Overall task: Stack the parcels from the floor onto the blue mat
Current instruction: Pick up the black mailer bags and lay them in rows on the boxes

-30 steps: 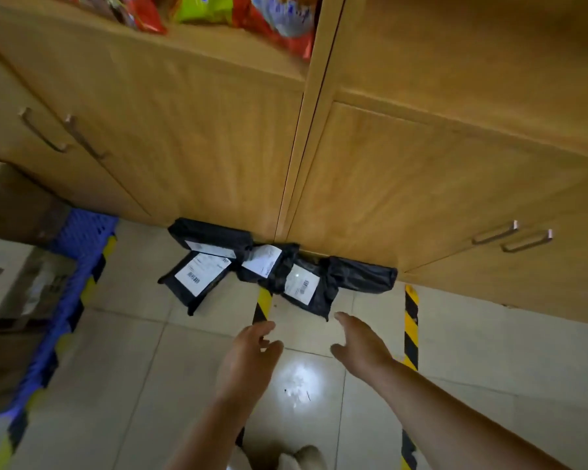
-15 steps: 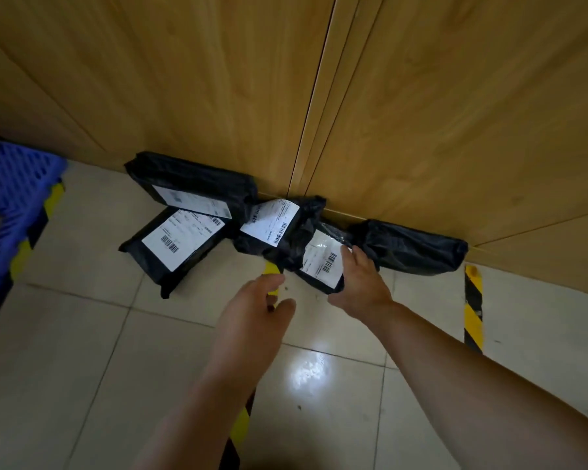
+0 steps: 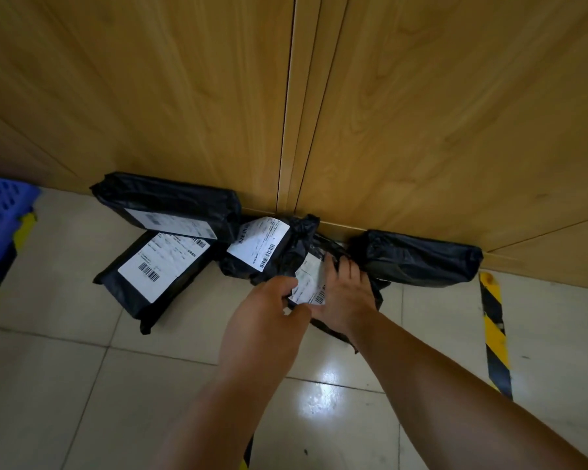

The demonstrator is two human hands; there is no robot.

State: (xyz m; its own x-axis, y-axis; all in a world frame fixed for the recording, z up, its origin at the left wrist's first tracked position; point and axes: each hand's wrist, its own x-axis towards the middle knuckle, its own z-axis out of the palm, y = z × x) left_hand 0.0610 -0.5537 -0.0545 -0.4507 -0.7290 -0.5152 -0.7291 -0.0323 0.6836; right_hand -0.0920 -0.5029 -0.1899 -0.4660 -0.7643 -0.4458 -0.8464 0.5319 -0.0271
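At the far left edge of the frame the corner of the blue mat [image 3: 0, 218] shows, a perforated plastic thing lying on the tiled floor [image 3: 65, 385] with a strip of yellow-and-black tape [image 3: 12, 252] along its near side. Nothing rests on the part of it that shows.

Moving right, five black parcels lie along the foot of the wooden cabinet [image 3: 218, 96]. The upper-left parcel [image 3: 170, 201] lies tight against the cabinet, its white label facing the room. Just below it the flat parcel [image 3: 157, 276] lies tilted on the tiles, its big barcode label up, its upper edge tucked under the first one. In the centre the knotted parcel [image 3: 269, 249] sits at the gap between the two doors, label uppermost.

Lower centre, both arms reach in from the bottom of the frame. The left hand [image 3: 269, 310] has its fingers curled at the near left edge of the small parcel [image 3: 311, 279], thumb towards the label; I cannot tell how firm the hold is. The right hand [image 3: 340, 293] lies on the same parcel, fingers spread flat over its black wrap, touching the label's right side.

To the right, the long parcel [image 3: 418, 259] lies against the cabinet, no label showing. Further right a second tape strip [image 3: 494, 330] runs down the floor.
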